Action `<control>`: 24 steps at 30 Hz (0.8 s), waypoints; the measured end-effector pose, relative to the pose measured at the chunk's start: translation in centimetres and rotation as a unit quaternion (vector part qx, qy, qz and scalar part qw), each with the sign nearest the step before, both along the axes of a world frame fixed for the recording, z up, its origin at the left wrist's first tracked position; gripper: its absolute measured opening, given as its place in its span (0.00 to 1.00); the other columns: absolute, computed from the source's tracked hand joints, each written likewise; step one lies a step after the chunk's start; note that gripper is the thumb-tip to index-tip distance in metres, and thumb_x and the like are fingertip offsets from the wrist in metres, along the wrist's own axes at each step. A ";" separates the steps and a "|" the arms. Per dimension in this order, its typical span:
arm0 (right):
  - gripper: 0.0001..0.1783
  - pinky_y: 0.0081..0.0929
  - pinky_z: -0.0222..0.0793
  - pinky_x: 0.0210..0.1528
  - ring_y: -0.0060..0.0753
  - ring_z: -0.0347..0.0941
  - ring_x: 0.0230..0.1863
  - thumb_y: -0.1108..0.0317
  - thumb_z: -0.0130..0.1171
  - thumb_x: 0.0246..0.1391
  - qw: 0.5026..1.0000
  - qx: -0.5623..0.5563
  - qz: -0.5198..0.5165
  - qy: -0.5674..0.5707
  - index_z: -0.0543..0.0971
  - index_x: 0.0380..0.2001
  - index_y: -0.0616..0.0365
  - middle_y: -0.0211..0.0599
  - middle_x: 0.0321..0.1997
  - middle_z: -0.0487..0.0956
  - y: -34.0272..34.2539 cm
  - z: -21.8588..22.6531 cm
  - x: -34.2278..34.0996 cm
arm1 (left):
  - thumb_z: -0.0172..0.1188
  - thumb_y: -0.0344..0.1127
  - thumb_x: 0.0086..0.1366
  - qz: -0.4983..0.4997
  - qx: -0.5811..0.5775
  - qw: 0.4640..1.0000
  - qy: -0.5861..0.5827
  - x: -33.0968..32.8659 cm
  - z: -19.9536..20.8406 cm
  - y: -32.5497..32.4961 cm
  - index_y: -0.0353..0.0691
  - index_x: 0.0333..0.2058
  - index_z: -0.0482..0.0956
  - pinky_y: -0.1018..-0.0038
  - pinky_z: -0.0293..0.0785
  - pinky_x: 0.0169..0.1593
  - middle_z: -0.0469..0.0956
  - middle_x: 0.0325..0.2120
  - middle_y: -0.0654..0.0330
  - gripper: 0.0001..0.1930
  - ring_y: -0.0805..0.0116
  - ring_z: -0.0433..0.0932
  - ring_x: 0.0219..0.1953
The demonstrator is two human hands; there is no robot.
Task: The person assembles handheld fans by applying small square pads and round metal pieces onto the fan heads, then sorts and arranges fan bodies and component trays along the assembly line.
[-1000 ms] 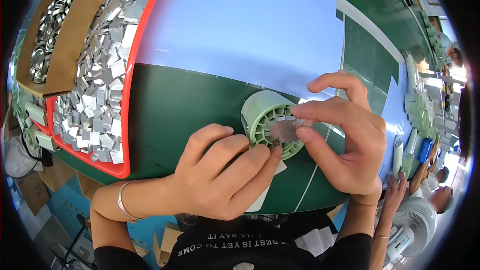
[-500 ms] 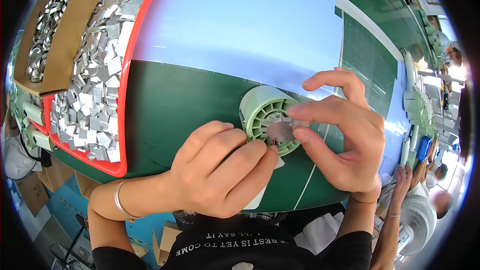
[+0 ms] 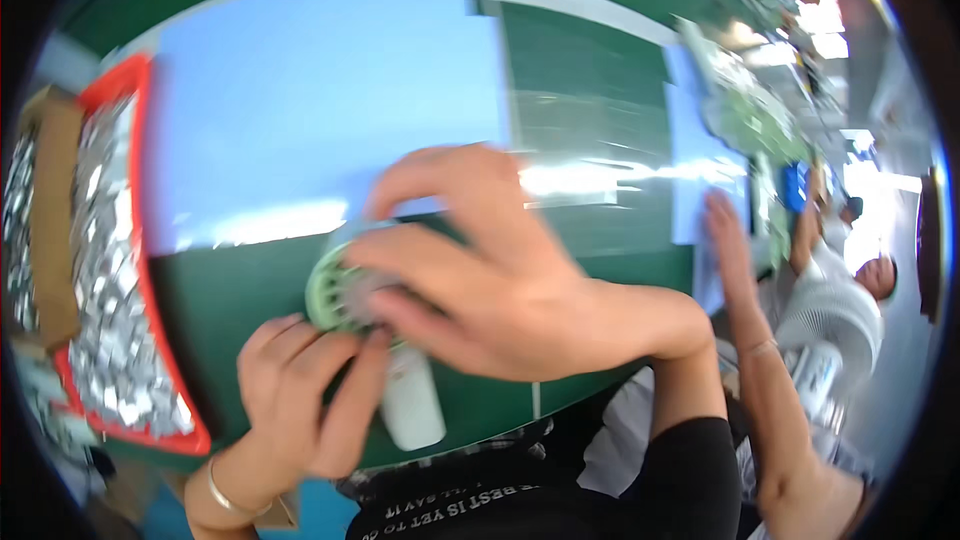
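A pale green round housing (image 3: 320,292) with a ribbed opening lies on the table and looks like a hair dryer body. From beneath my fingers a whitish handle-like part (image 3: 412,405) points toward me; whether it is joined to the housing I cannot tell. Over the opening my right hand (image 3: 490,260) pinches a thin grey piece (image 3: 366,292) between thumb and forefinger, blurred by motion. My left hand (image 3: 300,390) is closed at the near rim, its thumb and forefinger together close to the grey piece. What those fingertips hold is hidden.
To the left stands a red tray (image 3: 160,340) full of small shiny metal pieces, with a cardboard box (image 3: 58,230) of metal rings at its side. A blue sheet (image 3: 330,90) covers the far table. At right are another person's arm (image 3: 760,350), a fan (image 3: 830,325) and piled green parts (image 3: 750,115).
The view has swung to the right, so tray, housing and hands sit further left in the picture. My right hand now reaches across the housing more. Both hands stay at its opening.
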State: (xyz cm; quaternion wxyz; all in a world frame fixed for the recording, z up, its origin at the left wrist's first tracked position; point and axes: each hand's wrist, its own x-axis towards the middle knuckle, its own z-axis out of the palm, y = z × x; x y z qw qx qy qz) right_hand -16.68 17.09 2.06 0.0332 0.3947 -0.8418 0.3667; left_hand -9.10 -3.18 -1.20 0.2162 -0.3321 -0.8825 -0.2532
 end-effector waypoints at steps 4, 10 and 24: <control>0.23 0.38 0.61 0.47 0.40 0.70 0.45 0.74 0.65 0.43 0.995 -0.093 0.003 -0.044 0.73 0.46 0.58 0.39 0.46 0.71 -1.6 -1.9 0.4 | 0.62 0.26 0.51 0.023 -0.063 0.997 -0.042 1.0 1.0 -0.9 0.34 0.40 0.82 0.57 0.71 0.46 0.73 0.37 0.55 0.15 0.58 0.72 0.38; 0.22 0.36 0.60 0.48 0.39 0.70 0.44 0.74 0.63 0.46 0.991 -0.108 0.008 -0.073 0.72 0.47 0.59 0.38 0.45 0.71 -1.0 -2.4 0.3 | 0.62 0.25 0.50 0.013 -0.063 0.997 -0.037 0.8 0.6 -0.5 0.34 0.42 0.82 0.56 0.71 0.47 0.72 0.37 0.55 0.17 0.57 0.72 0.38; 0.18 0.37 0.59 0.52 0.37 0.70 0.44 0.73 0.61 0.50 0.992 -0.097 0.007 -0.079 0.72 0.46 0.57 0.37 0.45 0.70 -1.3 -2.5 0.6 | 0.63 0.24 0.49 0.020 -0.052 0.998 -0.037 1.2 0.1 -0.9 0.34 0.43 0.81 0.54 0.70 0.47 0.72 0.38 0.54 0.18 0.56 0.71 0.41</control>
